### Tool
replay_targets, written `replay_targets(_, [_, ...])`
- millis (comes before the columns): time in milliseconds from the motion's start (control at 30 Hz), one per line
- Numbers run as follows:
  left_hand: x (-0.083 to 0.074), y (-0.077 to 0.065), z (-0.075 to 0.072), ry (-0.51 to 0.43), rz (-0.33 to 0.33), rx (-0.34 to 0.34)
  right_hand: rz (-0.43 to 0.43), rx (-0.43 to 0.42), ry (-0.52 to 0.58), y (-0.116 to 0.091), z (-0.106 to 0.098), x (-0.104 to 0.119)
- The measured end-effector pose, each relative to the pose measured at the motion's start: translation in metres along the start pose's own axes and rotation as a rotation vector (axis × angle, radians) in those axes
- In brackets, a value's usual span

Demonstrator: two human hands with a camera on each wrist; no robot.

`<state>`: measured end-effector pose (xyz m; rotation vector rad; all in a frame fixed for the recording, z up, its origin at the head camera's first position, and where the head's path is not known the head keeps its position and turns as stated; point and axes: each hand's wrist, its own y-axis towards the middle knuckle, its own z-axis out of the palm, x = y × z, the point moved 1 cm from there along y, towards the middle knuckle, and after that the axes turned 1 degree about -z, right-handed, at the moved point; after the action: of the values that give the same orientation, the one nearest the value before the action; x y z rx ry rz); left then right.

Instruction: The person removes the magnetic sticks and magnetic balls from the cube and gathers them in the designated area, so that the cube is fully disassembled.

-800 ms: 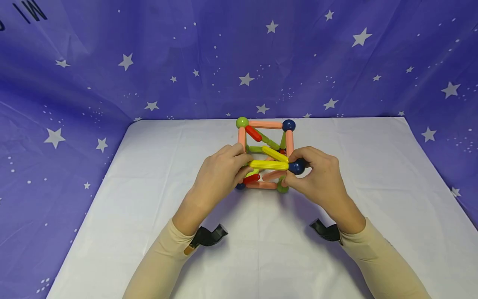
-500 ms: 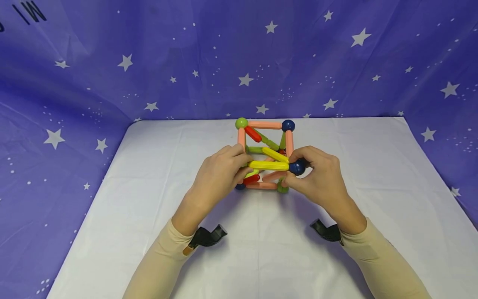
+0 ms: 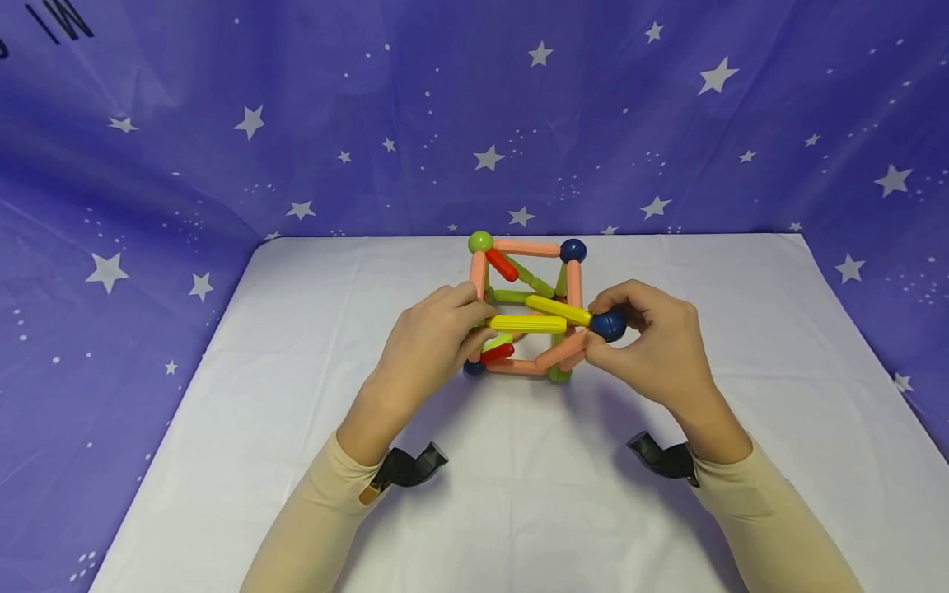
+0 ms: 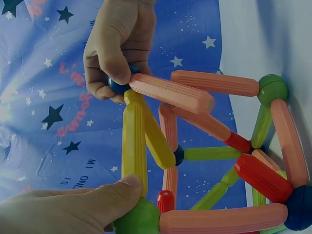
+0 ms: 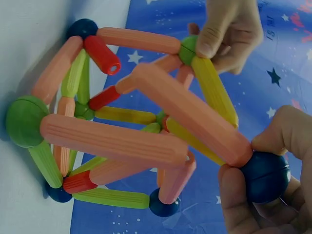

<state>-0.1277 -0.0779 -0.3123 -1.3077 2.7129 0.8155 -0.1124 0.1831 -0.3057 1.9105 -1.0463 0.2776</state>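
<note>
A frame of magnetic rods and balls stands on the white cloth. My left hand [image 3: 433, 342] pinches its near left upper corner, where a green ball [image 4: 139, 216] meets a yellow rod [image 3: 528, 324]; the thumb lies across that joint. My right hand [image 3: 656, 346] pinches a dark blue ball [image 3: 608, 324] between thumb and fingers. Attached to this ball are a second yellow rod [image 3: 558, 310] and a pink rod [image 5: 195, 114], whose far end hangs apart from the upright pink rod [image 5: 114, 140] below. The first yellow rod's right end is apart from the blue ball.
Behind the hands, a green ball [image 3: 480, 242] and a blue ball [image 3: 573, 251] top the far side of the frame. Red connector pieces [image 3: 502, 264] stick out inside it. White cloth [image 3: 741, 354] surrounds it; a purple star-patterned backdrop [image 3: 415, 107] rises behind.
My right hand has moved right with the blue ball, pulling it off the end of the front yellow rod. The second yellow rod and a pink rod came along. My left hand barely moved.
</note>
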Motion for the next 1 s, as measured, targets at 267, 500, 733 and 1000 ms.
replay_targets(267, [0.0, 0.0, 0.0, -0.022, 0.002, -0.003, 0.113, 0.046, 0.226, 0.006, -0.019, 0.018])
replay_targets(500, [0.0, -0.001, 0.001, -0.029, -0.001, -0.007, 0.207, 0.078, 0.559, 0.002, -0.028, -0.015])
replay_targets(733, [0.0, -0.001, 0.001, -0.037, 0.003, -0.013, 0.251, 0.047, 1.022, 0.003, -0.031, -0.035])
replay_targets(1000, [0.0, 0.0, 0.001, -0.039, -0.002, -0.007, 0.278, 0.013, 1.334, 0.0, -0.026, -0.057])
